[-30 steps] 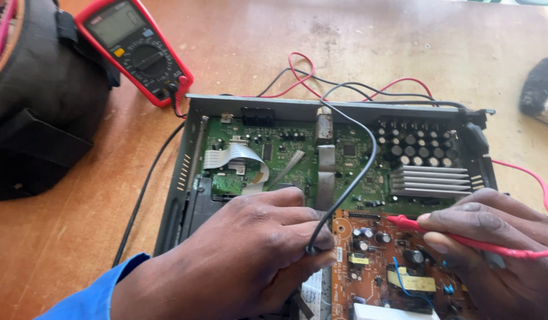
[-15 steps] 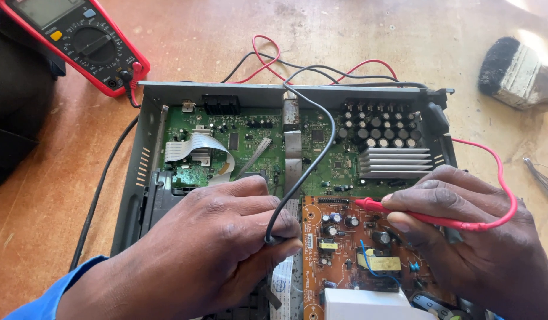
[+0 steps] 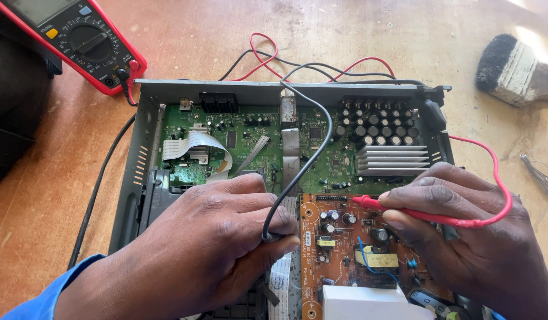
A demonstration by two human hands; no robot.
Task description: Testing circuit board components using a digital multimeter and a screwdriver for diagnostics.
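Note:
An opened metal chassis [image 3: 145,124] lies on the wooden table with a green circuit board [image 3: 250,139] at the back and an orange-brown board [image 3: 339,243] at the front right. My left hand [image 3: 209,249] is closed on a black probe whose black lead [image 3: 312,154] arcs up over the green board. My right hand [image 3: 463,237] pinches a red probe [image 3: 398,208], its tip resting over the orange-brown board near the capacitors. A red multimeter [image 3: 78,38] sits at the upper left with both leads plugged in.
A paintbrush [image 3: 513,68] lies at the upper right, with metal tweezers [image 3: 540,175] below it on the table. A dark bag [image 3: 13,112] stands at the left edge. A silver heatsink [image 3: 392,160] and white ribbon cable [image 3: 197,145] sit on the green board.
The view has shifted so the chassis sits lower and more central. Both hands stay on their probes over the boards, in much the same place.

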